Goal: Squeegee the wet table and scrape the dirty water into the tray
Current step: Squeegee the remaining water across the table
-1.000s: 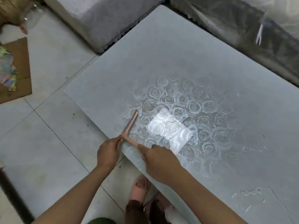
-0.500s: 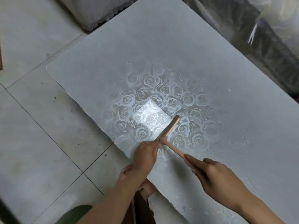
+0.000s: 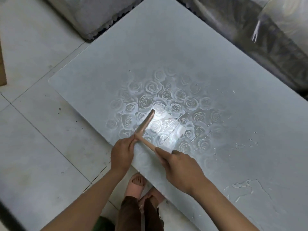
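Lighting: soft, even, rather dim. Glare: one white patch mid-table (image 3: 166,47). Shadows: faint. Edges: wide-angle bowing, corners slightly blurred.

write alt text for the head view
A left hand grips a pink squeegee at its blade and a right hand grips the handle, blade on a grey rose-patterned table. Water streaks lie to its right.

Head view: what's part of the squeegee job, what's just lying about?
Job: squeegee, gripped by left hand and right hand; wet table; water puddles. No tray in view.
Lying about: plastic-wrapped furniture, grey block, cardboard, slipper.
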